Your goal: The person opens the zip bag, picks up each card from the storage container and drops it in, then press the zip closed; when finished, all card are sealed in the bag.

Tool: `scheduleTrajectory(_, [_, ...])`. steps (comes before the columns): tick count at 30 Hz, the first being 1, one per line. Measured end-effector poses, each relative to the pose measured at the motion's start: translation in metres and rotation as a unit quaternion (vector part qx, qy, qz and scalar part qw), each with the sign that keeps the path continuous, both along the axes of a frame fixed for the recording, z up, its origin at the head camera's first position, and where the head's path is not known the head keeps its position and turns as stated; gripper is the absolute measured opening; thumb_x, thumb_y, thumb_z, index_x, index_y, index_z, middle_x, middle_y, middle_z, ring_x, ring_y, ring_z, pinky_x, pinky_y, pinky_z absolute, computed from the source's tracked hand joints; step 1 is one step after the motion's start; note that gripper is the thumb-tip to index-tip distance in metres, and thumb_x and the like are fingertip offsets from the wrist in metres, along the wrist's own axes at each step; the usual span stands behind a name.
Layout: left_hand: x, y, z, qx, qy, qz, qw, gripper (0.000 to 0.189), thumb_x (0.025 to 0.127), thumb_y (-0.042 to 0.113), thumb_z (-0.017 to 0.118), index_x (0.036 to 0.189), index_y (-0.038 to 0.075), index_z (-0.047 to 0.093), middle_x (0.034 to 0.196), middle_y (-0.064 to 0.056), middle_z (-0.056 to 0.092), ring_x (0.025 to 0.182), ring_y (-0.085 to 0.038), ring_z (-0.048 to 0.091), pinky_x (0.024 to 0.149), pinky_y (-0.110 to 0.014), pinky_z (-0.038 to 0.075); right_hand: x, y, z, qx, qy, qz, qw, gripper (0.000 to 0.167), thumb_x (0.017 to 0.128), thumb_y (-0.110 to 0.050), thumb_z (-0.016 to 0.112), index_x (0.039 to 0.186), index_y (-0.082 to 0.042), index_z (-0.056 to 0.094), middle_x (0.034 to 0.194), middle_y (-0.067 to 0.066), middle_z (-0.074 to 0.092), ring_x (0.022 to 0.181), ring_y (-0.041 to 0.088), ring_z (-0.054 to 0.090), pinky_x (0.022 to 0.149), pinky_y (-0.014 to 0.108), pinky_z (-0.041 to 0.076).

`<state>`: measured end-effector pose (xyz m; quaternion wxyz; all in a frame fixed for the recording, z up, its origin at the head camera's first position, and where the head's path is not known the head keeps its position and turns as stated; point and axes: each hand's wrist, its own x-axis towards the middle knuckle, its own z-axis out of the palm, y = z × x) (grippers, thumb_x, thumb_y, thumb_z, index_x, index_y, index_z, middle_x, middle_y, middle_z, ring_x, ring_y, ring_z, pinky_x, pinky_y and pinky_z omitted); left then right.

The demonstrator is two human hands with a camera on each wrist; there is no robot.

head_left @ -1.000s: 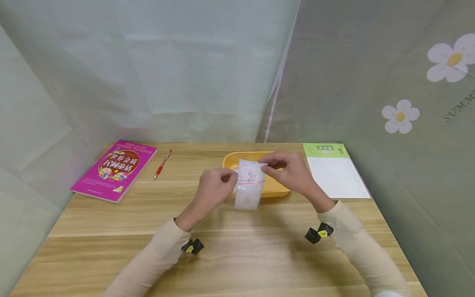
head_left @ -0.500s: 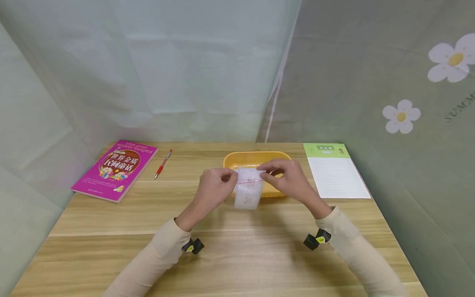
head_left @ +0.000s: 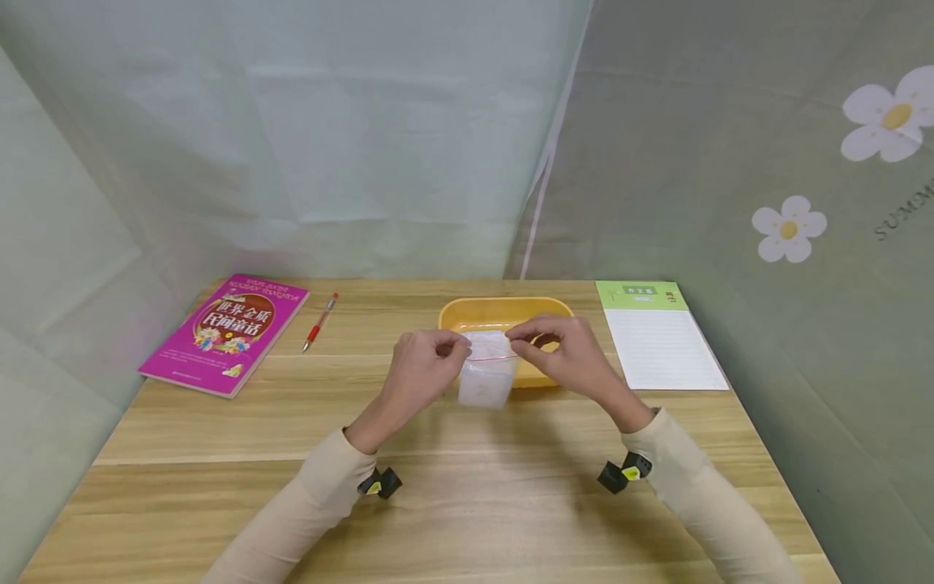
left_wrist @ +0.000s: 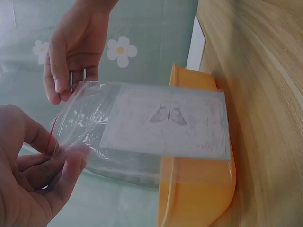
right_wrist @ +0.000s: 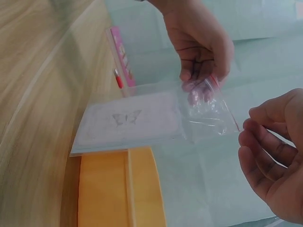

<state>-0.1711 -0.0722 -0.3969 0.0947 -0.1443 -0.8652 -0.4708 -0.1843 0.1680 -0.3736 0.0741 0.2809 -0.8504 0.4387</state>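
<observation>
Lowered slightly since one second ago: right hand (head_left: 560, 353), its fingers, like those of the left hand (head_left: 425, 369), pinching a clear bag (left_wrist: 97, 123). Contents: butterfly-printed card (left_wrist: 165, 123). Position: before yellow tray (head_left: 507, 304), long axis hanging, mouth up, lower end toward bench (head_left: 489, 503); wide gap between tray and pen (head_left: 321, 322).

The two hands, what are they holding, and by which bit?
A clear plastic bag, pinched near its red-striped end: left hand on one side, right hand on the other.
</observation>
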Motion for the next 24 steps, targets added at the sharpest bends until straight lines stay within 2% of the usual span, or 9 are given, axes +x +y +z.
scheduleTrajectory(8, [0.001,-0.001,0.001,-0.003,-0.004,-0.001,1.0,0.019,0.094,0.016,0.065,0.088,0.008,0.081,0.076,0.001,0.074,0.058,-0.009,0.059,0.059,-0.029,0.049,-0.009,0.003,0.0,0.003,-0.015,-0.017,0.9997,0.012,0.092,-0.009,0.076,0.102,-0.007,0.08,0.1,0.005,0.078,0.085,0.018,0.072,0.076,0.039,0.06])
scheduleTrajectory(17, [0.002,-0.002,0.0,0.006,-0.009,-0.012,0.9999,0.02,0.094,0.016,0.065,0.088,0.005,0.08,0.077,-0.001,0.075,0.056,-0.009,0.062,0.059,-0.029,0.052,-0.037,0.011,-0.013,0.017,-0.057,-0.038,0.9975,0.016,0.093,-0.014,0.075,0.107,-0.008,0.079,0.101,0.006,0.077,0.089,0.02,0.071,0.079,0.038,0.06])
scheduleTrajectory(24, [0.002,-0.002,0.0,0.01,-0.016,-0.011,0.9998,0.019,0.095,0.016,0.066,0.09,0.006,0.081,0.078,-0.002,0.076,0.056,-0.009,0.062,0.059,-0.029,0.052,-0.06,0.008,-0.032,0.033,-0.094,-0.04,0.9942,0.02,0.093,-0.016,0.075,0.11,-0.006,0.078,0.103,0.007,0.077,0.089,0.022,0.072,0.078,0.037,0.06])
